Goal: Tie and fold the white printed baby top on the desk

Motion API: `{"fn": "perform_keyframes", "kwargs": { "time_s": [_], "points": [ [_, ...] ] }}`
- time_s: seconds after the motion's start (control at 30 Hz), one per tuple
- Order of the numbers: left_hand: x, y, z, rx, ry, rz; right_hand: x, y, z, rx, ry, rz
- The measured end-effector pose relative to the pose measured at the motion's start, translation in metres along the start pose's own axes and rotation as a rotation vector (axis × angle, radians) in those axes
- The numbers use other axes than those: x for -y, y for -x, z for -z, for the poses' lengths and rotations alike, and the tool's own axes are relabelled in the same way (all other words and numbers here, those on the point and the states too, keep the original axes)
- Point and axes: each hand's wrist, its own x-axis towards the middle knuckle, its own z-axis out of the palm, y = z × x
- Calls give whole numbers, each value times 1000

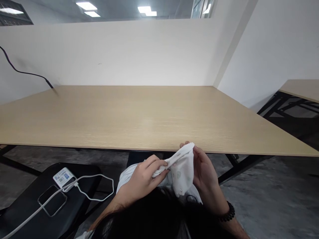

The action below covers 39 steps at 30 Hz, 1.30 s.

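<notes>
A white cloth (183, 176) with faint pale green prints hangs in front of my lap, just below the table's front edge. My left hand (146, 174) pinches its rolled edge between thumb and fingers. At the cloth's upper right end, my right hand (204, 171) grips it with the fingertips behind and the palm turned inward; part of those fingers is hidden by the fabric. The cloth's upper edge slants up from my left hand to my right. Its lower part droops loosely between the two hands. I cannot tell what kind of cloth item it is.
A wooden table (139, 116) spans the view ahead, against a white partition (139, 53). On a black chair (82, 186) at left lie a white device (64, 178) with a plugged-in cable (92, 199) and a phone-shaped object (52, 200). A black cable (27, 72) hangs at far left.
</notes>
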Motion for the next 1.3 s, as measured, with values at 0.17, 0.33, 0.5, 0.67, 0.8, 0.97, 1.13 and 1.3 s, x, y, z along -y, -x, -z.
{"fn": "perform_keyframes", "kwargs": {
  "time_s": [0.17, 0.33, 0.5, 0.67, 0.8, 0.97, 1.13, 1.3],
  "points": [
    [7, 4, -1, -18, -57, -90, -2, 1, 3, -69, 5, 9],
    [8, 3, 1, 80, -189, -130, -1, 1, 4, -98, -38, -27],
    [10, 4, 3, 107, -213, -107, 5, 2, -8, -228, -370, -187],
    [10, 3, 4, 71, -199, -120, 10, 4, -16, -254, -428, -225],
    [10, 3, 4, 27, -207, -158, 12, 7, -13, -136, -384, -240],
    [11, 5, 3, -42, -224, -241, 17, 9, -8, 18, -330, -150],
    [5, 3, 6, -61, -64, -327, 21, 13, -4, 190, -157, 13],
    [-3, -2, 9, 512, 380, -333, 42, 20, 10, 661, 523, 46]
  ]
}}
